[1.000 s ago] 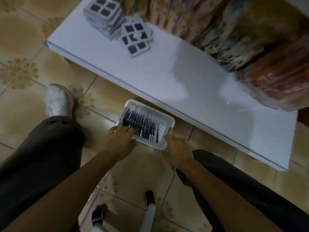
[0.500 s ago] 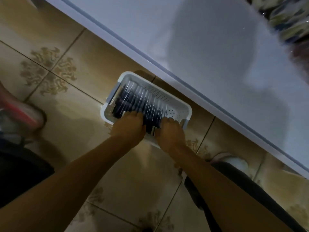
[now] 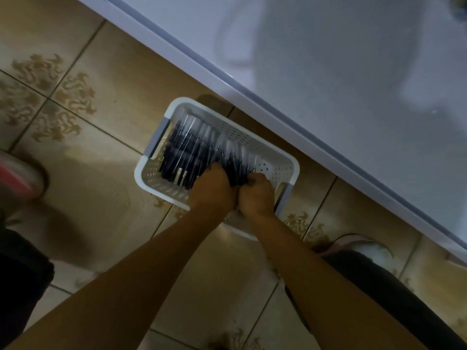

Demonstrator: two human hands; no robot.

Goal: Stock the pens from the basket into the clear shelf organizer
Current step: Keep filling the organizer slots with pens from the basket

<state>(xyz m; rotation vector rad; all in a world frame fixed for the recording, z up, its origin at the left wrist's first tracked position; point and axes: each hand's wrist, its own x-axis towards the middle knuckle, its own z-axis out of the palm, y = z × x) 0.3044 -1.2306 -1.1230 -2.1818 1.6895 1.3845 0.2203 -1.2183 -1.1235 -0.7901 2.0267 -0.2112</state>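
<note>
Pens [image 3: 188, 150]: dark barrels in clear glossy sleeves, lying side by side in a packed row that fills the left and middle of the basket [image 3: 274, 164], which sits at frame centre. The basket is white perforated plastic with rounded corners and a grey handle strip [image 3: 159, 138] on its left end wall; a second grey strip shows at its right end. Left hand [image 3: 214, 189]: fingers curled down into the pens, gripping a dark bunch at the right end of the row; the fingertips are buried and out of sight. Right hand [image 3: 256, 197]: fingers curled tight over the same bunch from the other side, with its knuckles touching the left hand. Both forearms enter from the lower edge and cross over the basket's near wall. The basket stands on the tiled floor [image 3: 106, 203], tan tiles with brown scroll ornaments and dark grout lines. Its far side lies just beside the edge of a white bench [image 3: 353, 79], which runs diagonally from top centre to the right edge. A blurred shoe [image 3: 17, 176], red and pale, is at the left edge, and a pale shoe [image 3: 361, 245] is at lower right. Dark trouser legs [image 3: 384, 299] sit in the lower corners.
</note>
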